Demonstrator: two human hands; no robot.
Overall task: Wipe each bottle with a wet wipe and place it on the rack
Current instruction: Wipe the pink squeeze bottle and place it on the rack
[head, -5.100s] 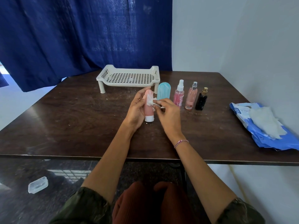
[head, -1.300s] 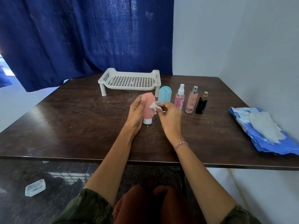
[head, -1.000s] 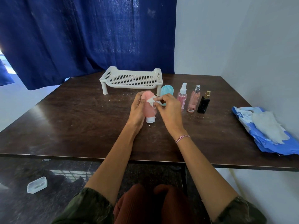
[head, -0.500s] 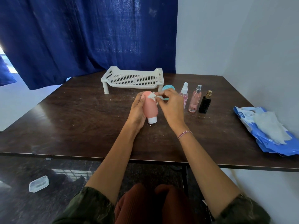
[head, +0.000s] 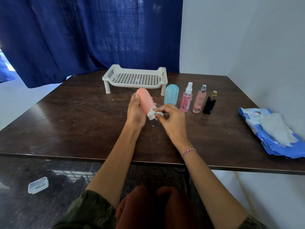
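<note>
Hands over dark table (head: 79,123) | left hand (head: 135,113) grips tilted pink bottle (head: 146,103) | right hand (head: 171,119) pinches white wet wipe (head: 154,113) against its cap end | white rack (head: 135,79) behind, bare

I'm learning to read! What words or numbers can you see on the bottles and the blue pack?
Nothing here can be read.
Wipes pack: white print and a round logo, too blurred to read.
Pale pink bottle: a small label near its base, too small to read.
No writing shows on anything else.
</note>
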